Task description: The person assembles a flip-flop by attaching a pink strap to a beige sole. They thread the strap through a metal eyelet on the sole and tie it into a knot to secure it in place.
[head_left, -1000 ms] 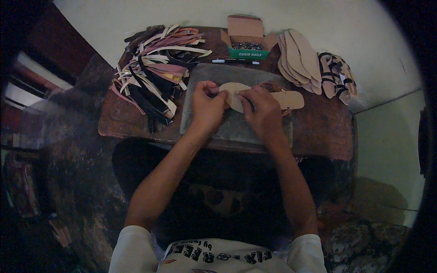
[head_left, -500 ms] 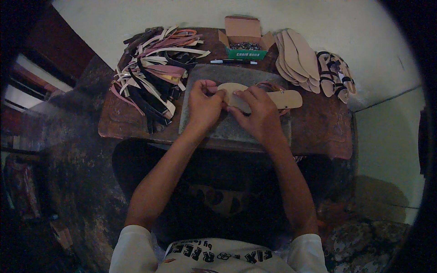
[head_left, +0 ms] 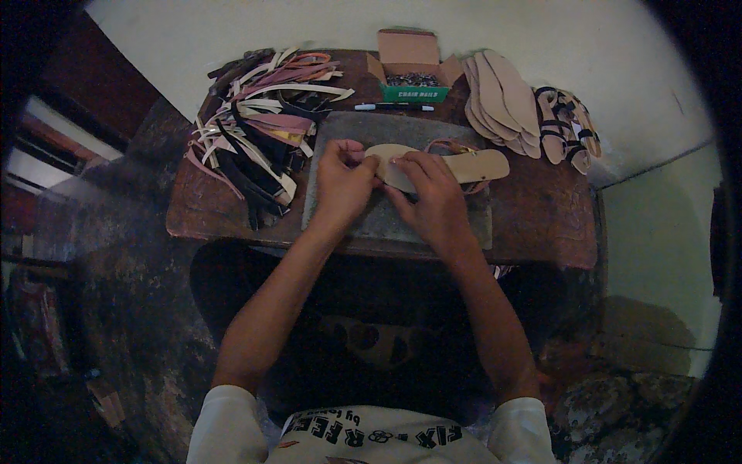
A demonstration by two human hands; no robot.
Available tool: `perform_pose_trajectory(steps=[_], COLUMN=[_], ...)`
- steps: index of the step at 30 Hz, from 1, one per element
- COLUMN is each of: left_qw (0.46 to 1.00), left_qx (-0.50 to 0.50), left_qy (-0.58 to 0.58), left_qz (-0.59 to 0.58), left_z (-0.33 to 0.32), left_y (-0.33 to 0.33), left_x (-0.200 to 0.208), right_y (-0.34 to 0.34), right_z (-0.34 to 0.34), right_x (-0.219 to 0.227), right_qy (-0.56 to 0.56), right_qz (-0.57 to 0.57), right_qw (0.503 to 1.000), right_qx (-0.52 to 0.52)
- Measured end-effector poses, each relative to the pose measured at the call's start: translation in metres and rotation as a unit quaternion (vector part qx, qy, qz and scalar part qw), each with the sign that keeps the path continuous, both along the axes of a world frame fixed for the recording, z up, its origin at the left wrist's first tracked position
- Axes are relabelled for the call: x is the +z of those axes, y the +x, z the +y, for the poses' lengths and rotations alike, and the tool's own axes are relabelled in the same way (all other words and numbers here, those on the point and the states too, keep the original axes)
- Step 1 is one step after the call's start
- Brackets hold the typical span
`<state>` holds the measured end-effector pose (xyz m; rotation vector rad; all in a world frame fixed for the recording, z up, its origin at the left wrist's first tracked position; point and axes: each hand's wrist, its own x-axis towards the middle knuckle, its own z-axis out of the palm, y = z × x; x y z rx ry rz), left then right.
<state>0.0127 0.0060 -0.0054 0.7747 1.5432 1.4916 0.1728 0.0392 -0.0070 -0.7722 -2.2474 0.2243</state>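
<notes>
Both my hands hold a beige sandal sole above a dark grey slab. My left hand is closed round its left end, thumb on the upper face. Across its middle, my right hand pinches the near edge, with the thumb below and the fingers on top. A reddish-brown strap loops out at the sole's far side, and part of it shows below the near edge behind my right hand. What my left fingertips press on is partly hidden.
The grey slab lies on a carved wooden table. Left is a heap of straps. At the back stand an open green box of small nails and a marker. Right are stacked beige soles and black-strapped sandals.
My right hand has shifted slightly left along the sole, and the sole's right end tilts a little differently. Both hands keep their hold. The whole view has moved slightly.
</notes>
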Motion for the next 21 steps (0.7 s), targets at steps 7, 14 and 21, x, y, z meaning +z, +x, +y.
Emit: perform_pose_trajectory(steps=[7, 14, 21], left_qw=[1.0, 0.998, 0.996], left_qx=[0.006, 0.014, 0.01], left_qy=[-0.026, -0.01, -0.012], left_qz=[-0.016, -0.056, -0.088], left_z=[0.0, 0.001, 0.001], left_y=[0.001, 0.001, -0.001], left_x=[0.009, 0.008, 0.007], right_y=[0.001, 0.0, 0.003], right_z=[0.0, 0.0, -0.001], right_x=[0.0, 0.0, -0.002], right_qy=[0.005, 0.007, 0.006], right_qz=[-0.009, -0.028, -0.042], right_qw=[1.0, 0.999, 0.999], right_qx=[-0.004, -0.017, -0.016])
